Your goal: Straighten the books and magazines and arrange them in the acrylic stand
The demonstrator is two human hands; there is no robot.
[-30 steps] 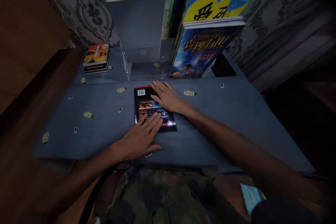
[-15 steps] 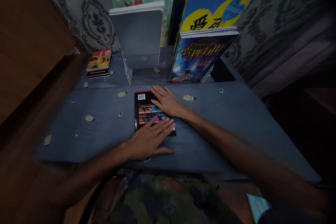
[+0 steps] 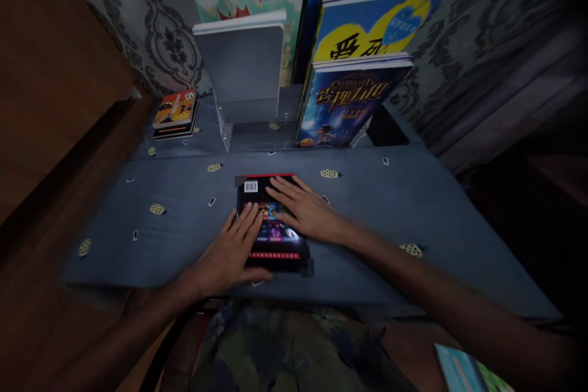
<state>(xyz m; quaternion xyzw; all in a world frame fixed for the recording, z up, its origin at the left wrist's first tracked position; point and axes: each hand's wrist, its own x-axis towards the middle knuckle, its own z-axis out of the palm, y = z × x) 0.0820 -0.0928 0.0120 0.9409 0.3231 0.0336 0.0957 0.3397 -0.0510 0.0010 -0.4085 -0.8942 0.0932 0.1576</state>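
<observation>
A black book (image 3: 280, 262) with a red edge, a barcode and small colourful pictures lies flat on the blue-grey cloth near the table's front. My left hand (image 3: 234, 248) rests over its left side, fingers stretched out and thumb apart. On the book's upper right lies my right hand (image 3: 310, 208), its fingers flat and spread. Both hands cover parts of the cover, and neither is wrapped around the book.
Behind the book stands a clear acrylic holder (image 3: 257, 135) with a grey-backed book (image 3: 243, 73). To its right are upright picture books (image 3: 351, 104). A small stack of books (image 3: 175, 111) sits at the back left. A black object (image 3: 388, 125) lies behind the upright books.
The black book has slid towards me. My left hand has moved left across it, and my right hand has come nearer and slightly right. Both remain flat.
</observation>
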